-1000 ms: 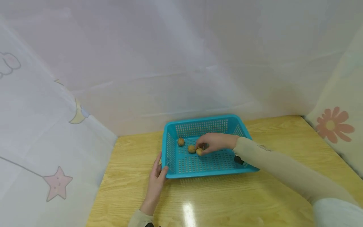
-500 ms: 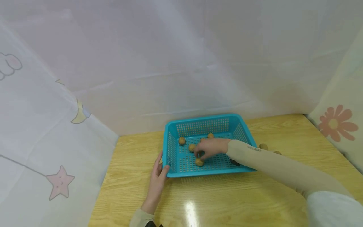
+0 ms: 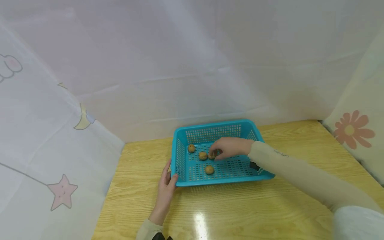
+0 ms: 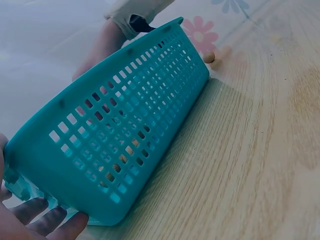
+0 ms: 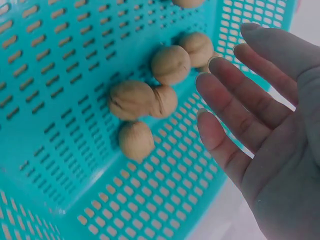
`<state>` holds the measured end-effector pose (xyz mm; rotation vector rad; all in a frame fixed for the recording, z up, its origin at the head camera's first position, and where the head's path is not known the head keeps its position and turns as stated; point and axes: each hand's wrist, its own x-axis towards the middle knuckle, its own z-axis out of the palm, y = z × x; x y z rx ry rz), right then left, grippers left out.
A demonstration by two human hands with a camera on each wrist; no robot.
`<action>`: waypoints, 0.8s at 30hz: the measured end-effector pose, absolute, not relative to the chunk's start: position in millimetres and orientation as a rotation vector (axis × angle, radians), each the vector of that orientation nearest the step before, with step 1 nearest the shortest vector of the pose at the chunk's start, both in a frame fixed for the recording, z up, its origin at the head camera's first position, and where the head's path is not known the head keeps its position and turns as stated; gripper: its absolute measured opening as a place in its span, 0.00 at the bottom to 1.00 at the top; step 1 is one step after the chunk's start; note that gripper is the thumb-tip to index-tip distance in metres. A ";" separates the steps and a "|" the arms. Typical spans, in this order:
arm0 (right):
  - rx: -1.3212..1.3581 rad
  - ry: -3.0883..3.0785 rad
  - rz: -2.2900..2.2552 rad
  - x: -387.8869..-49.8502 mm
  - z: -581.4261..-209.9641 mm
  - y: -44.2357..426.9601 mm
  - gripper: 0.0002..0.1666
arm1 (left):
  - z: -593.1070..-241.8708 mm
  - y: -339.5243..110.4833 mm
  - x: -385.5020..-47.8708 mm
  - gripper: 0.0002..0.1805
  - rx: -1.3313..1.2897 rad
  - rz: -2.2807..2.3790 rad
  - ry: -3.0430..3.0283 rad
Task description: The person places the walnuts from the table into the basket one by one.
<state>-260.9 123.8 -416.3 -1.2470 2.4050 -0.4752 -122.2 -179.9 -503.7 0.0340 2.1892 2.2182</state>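
A blue plastic basket [image 3: 222, 182] with perforated sides lies on the table, several walnuts on its floor. My left hand [image 3: 166, 190] grips the basket's left rim, thumb on the edge; in the left wrist view its fingers [image 4: 52, 220] curl under the rim at one corner. Inside the basket is my right hand [image 3: 230, 147], its fingertips close to a walnut [image 3: 211, 156]. The right wrist view shows its fingers [image 5: 245, 107] spread loosely, apart from the clustered walnuts [image 5: 131, 100]. A lone walnut [image 3: 209, 170] sits nearer the front wall. The hand hides part of the basket floor.
The wooden table [image 3: 135, 166] extends around the basket, with a pale cloth backdrop [image 3: 180, 66] behind it and at both sides. A walnut [image 4: 209, 57] lies on the table beyond the basket in the left wrist view.
One walnut has shifted toward the basket's front wall and been let go. My right hand has since moved back and slightly right, to another walnut. The left hand keeps its hold.
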 end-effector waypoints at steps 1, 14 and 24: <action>-1.248 2.413 -0.478 -260.7 -414.0 126.6 0.13 | -503.8 -179.7 -122.3 0.36 0.034 2.217 2.193; -1.232 2.571 -0.580 -247.6 -383.4 179.8 0.12 | -504.3 -177.4 -121.7 0.36 0.028 2.193 2.275; -1.150 2.627 -0.724 -235.0 -379.3 237.9 0.11 | -504.5 -176.5 -121.7 0.35 0.025 2.206 2.279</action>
